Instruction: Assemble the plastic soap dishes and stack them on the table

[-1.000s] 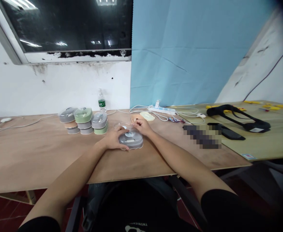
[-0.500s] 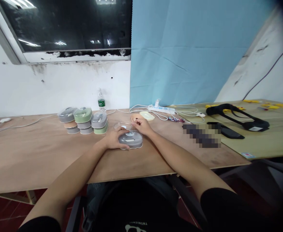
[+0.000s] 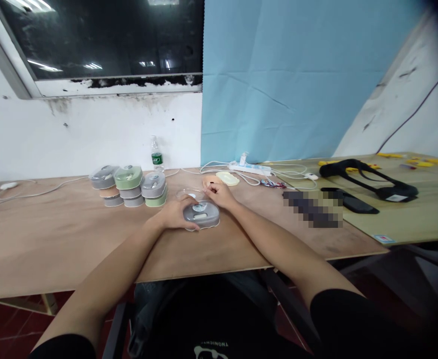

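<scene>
My left hand (image 3: 174,214) grips the left side of a grey oval box (image 3: 203,219) with a see-through lid, its thumb along the front and its fingers over the top. The box rests on the table close to me and has a pale round mark on its lid. Just behind it my right hand (image 3: 220,194) is closed, fingertips pinched together; what they hold, if anything, is too small to make out. A loose clear lid (image 3: 183,191) lies behind my left fingers. A peach piece (image 3: 208,178) and a cream scalloped piece (image 3: 227,178) lie beyond my right hand.
Stacked oval boxes (image 3: 129,178) in grey, green and peach stand to the left, before a water bottle (image 3: 157,158). A power strip (image 3: 249,169) with white cables runs along the wall. To the right are a black strap frame (image 3: 368,182) and a phone-like black object (image 3: 357,203).
The grey box has shifted very slightly left, and more of its lid top shows. Both hands stay almost in place.
</scene>
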Tool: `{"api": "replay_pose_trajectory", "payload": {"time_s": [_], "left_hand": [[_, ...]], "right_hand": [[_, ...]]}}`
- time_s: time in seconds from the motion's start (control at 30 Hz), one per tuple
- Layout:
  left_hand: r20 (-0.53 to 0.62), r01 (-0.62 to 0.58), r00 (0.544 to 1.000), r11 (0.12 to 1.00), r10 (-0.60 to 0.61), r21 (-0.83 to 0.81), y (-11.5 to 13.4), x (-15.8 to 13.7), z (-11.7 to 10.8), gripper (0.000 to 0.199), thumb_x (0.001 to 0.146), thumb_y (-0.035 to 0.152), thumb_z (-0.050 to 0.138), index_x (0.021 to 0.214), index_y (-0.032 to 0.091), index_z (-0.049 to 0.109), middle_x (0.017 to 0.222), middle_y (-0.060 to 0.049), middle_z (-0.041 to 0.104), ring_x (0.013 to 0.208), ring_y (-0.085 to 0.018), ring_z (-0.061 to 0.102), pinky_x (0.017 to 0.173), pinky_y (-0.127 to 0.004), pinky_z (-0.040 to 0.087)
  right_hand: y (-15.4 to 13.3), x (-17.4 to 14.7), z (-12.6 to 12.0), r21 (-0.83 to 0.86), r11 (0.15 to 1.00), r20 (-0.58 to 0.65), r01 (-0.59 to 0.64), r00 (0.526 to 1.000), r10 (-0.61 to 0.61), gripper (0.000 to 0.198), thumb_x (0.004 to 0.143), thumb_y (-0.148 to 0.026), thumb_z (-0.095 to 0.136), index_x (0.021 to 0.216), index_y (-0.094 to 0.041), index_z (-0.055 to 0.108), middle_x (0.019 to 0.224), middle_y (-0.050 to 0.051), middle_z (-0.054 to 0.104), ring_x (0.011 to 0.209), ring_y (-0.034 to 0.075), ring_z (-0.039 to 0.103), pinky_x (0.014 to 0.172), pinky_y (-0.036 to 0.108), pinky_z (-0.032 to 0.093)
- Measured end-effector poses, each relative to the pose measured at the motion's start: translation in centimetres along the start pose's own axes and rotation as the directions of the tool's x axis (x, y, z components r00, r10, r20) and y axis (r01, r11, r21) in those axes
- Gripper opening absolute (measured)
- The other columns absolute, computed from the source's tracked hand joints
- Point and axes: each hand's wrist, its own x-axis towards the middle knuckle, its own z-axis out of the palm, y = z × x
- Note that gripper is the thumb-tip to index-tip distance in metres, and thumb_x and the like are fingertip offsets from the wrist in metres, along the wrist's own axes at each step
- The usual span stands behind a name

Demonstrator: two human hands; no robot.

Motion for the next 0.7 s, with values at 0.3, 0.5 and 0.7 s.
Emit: {"api": "replay_pose_trajectory", "payload": {"time_s": [0.3,0.5,0.7], "left_hand": [[0.097,0.08,0.992,0.997,-0.082,0.022,-0.8,-0.2,0.1,0.102,0.053,0.061,0.077,0.139,0.026,0.038,0.14,-0.012,0.042,0.121,-0.034,0.048,0.101,-0.046,0.039],[0.089,0.07,0.994,0.998,-0.07,0.01,-0.8,-0.1,0.2,0.094,0.058,0.05,0.077,0.14,0.025,0.038,0.135,-0.01,0.044,0.121,-0.031,0.047,0.102,-0.043,0.039],[-0.055,-0.049,0.997,0.99,0.056,0.129,-0.2,-0.2,0.2,0.086,0.058,0.035,0.074,0.137,0.023,0.041,0.134,-0.012,0.042,0.124,-0.031,0.044,0.104,-0.042,0.039]], "right_hand": [[0.0,0.1,-0.2,-0.062,0.997,-0.046,-0.035,0.998,0.032,0.037,0.082,-0.045,0.053,0.057,-0.017,0.055,0.052,-0.003,0.046,0.052,0.01,0.041,0.051,0.024,0.028],[0.0,0.2,-0.5,-0.062,0.996,-0.114,-0.067,0.992,0.059,0.039,0.084,-0.044,0.05,0.055,-0.018,0.051,0.052,-0.003,0.046,0.053,0.011,0.041,0.052,0.024,0.029],[0.1,0.3,-0.5,-0.089,0.993,-0.118,-0.084,0.99,0.073,0.041,0.085,-0.045,0.049,0.054,-0.018,0.049,0.052,-0.002,0.047,0.052,0.011,0.041,0.052,0.025,0.027]]}}
